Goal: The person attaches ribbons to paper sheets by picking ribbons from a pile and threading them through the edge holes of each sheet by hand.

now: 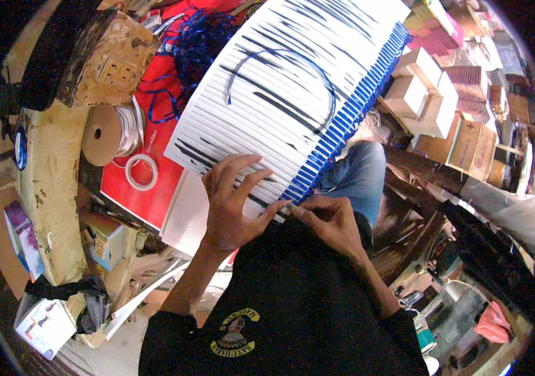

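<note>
A long row of thin white paper blocks (280,88), streaked with black, runs from in front of me to the far right. Short blue ribbon tabs (342,122) line its right edge. One loose dark-blue ribbon (234,78) curves across its top. My left hand (233,210) rests on the near end, fingers spread over the blocks, its thumb reaching the blue edge. At the near right corner, my right hand (333,225) is closed in a pinch beside that thumb. What sits between its fingertips is too small to make out.
Left of the row, a red board (161,200) carries a tape roll (141,172). A cardboard spool (100,135) with white ribbon stands beside it. Tangled blue ribbon (198,44) lies further back. Stacked white boxes (417,94) and brown cartons (468,147) are at the right.
</note>
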`<action>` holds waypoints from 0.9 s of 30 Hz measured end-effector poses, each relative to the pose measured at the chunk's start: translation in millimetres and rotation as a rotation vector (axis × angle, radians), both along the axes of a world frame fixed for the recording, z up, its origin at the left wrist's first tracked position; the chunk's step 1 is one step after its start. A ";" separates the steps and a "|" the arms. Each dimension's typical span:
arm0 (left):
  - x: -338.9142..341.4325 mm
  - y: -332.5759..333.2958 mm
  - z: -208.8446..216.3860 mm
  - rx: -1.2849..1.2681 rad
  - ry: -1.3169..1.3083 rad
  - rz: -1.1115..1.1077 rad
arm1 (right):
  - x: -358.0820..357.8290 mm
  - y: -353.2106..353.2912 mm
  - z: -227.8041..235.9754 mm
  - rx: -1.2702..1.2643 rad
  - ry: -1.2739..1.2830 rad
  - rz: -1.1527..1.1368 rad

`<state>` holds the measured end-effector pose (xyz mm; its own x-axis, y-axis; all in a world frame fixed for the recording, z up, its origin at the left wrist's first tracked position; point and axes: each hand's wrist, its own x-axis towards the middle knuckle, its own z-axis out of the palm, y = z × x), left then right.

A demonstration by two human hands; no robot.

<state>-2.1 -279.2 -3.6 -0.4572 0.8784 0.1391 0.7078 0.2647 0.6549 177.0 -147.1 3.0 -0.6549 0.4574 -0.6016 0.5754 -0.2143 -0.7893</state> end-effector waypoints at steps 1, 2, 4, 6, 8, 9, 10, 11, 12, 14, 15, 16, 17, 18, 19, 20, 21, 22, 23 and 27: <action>0.4 0.0 0.6 0.000 0.001 -0.002 | -0.3 0.0 0.0 0.000 0.001 -0.002; 0.8 0.1 1.4 -0.006 0.008 -0.002 | -0.9 0.1 0.2 0.015 -0.021 0.008; 0.5 1.4 3.7 -0.008 0.018 -0.005 | -1.8 0.8 2.6 0.033 -0.041 0.013; -0.3 3.5 4.9 -0.012 0.021 -0.014 | -2.3 1.7 5.5 0.078 -0.032 0.019; -2.4 7.7 13.0 -0.041 0.008 -0.012 | 0.8 7.3 9.4 0.112 -0.085 0.064; -2.4 9.7 15.9 -0.075 -0.010 0.000 | 2.5 11.3 12.2 0.140 -0.143 0.119; -5.0 12.1 15.0 -0.069 -0.006 0.000 | 1.6 16.0 15.1 0.146 -0.139 0.119; -10.6 15.9 12.7 -0.011 -0.028 0.008 | -1.7 22.8 18.2 0.330 -0.091 0.042; -14.8 20.1 11.8 0.045 -0.053 0.012 | -5.3 28.8 23.5 0.511 -0.045 -0.039; -22.6 30.5 15.7 0.100 0.002 0.012 | -19.9 49.2 25.4 0.776 0.090 -0.026; -26.9 35.1 18.4 0.108 0.036 0.036 | -26.3 63.5 20.6 0.941 0.161 -0.003; -29.6 38.4 19.2 0.118 0.067 0.061 | -33.3 78.5 18.6 0.948 0.160 -0.011; -32.1 42.0 25.5 0.141 0.055 0.075 | -41.1 94.9 21.8 1.055 0.158 0.172; -33.8 43.4 26.3 0.147 0.059 0.068 | -46.1 107.7 21.7 1.161 0.150 0.358; -35.7 42.6 27.4 0.137 0.066 0.073 | -49.3 116.2 20.4 1.163 0.149 0.353; -37.6 41.7 27.6 0.125 0.072 0.079 | -51.4 123.2 19.0 1.226 0.142 0.412; -39.4 38.4 26.4 0.117 0.093 0.084 | -54.4 125.5 21.1 1.284 0.139 0.480; -40.4 34.4 24.9 0.112 0.091 0.087 | -51.1 124.3 26.9 1.279 0.140 0.484; -40.4 29.4 23.4 0.078 0.035 0.096 | -43.0 119.5 36.9 1.305 0.100 0.564; -32.8 18.6 21.2 0.036 -0.183 0.077 | 54.8 97.3 18.8 0.282 0.517 0.748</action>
<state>-34.9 -260.7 17.6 -0.5429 0.8361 0.0780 0.5548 0.2874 0.7808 231.8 -49.8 21.8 -0.9908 -0.1040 -0.0871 0.0515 0.3057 -0.9507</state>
